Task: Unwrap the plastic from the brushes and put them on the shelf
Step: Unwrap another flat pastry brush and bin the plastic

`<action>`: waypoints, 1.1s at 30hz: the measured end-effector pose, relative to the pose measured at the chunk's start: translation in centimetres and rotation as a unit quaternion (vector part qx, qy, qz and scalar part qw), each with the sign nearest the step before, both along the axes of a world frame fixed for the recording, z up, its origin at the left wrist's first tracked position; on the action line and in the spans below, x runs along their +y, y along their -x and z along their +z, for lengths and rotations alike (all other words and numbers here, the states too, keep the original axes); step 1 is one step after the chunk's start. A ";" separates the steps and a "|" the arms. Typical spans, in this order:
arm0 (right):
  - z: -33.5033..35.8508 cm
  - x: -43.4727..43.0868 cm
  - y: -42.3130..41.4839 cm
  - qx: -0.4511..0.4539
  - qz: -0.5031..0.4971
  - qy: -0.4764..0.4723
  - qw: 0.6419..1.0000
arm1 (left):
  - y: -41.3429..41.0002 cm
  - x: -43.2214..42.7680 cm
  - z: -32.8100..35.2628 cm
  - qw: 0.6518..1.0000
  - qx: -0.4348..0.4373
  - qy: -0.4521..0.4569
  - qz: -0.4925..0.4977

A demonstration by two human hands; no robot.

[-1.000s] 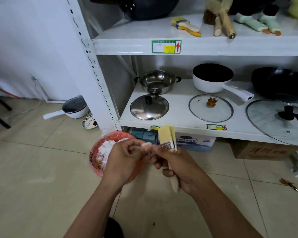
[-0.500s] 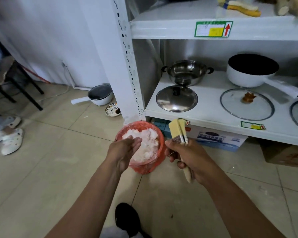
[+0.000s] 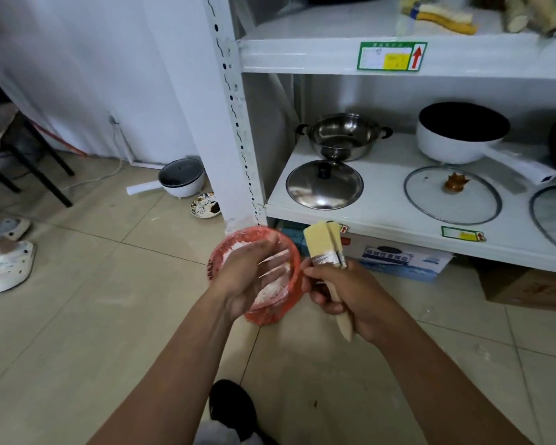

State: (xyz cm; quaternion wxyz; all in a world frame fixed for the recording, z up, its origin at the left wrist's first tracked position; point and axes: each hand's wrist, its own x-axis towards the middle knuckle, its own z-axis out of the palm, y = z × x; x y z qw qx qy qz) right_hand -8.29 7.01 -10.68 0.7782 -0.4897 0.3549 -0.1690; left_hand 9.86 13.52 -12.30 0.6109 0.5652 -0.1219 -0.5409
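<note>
In front of the white shelf [image 3: 382,216], the right hand [image 3: 353,300] is wrapped around the wooden handles of two brushes [image 3: 323,244], pale bristles pointing up. The left hand [image 3: 251,271] hangs over the orange bin [image 3: 270,314] on the floor, fingers loose and spread, blurred, nothing in them. The green shelf tag [image 3: 391,56] shows a yellow patch and a red up-arrow, its print too small to read. The blue lettering on the box [image 3: 402,260] underneath is unreadable as well.
</note>
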 end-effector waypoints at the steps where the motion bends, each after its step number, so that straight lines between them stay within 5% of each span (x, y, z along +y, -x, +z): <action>1: 0.3 0.0 0.3 -0.018 0.014 -0.014 1.000 | 1.0 -0.3 0.5 0.997 -0.008 0.015 -0.071; 4: 1.0 0.0 1.4 -0.040 0.053 -0.037 0.997 | 4.2 -1.1 2.0 0.981 0.001 0.075 -0.179; 14: 2.4 -0.7 7.3 0.019 -0.023 0.012 0.999 | 9.8 -4.4 4.7 0.978 -0.131 0.110 -0.123; 18: 2.0 -1.2 10.9 0.099 -0.079 0.136 0.983 | 11.5 -6.4 4.4 0.981 -0.156 0.101 -0.048; 24: 2.1 -2.2 15.7 0.212 -0.085 0.382 0.895 | 15.8 -8.2 5.1 0.987 -0.123 0.102 -0.033; 28: 4.3 -2.0 18.8 0.142 -0.144 0.313 0.928 | 19.0 -8.9 7.3 0.989 -0.072 0.121 -0.041; 33: 9.1 -2.5 22.9 0.092 -0.237 0.276 0.927 | 23.6 -10.8 12.7 0.973 -0.133 0.159 -0.104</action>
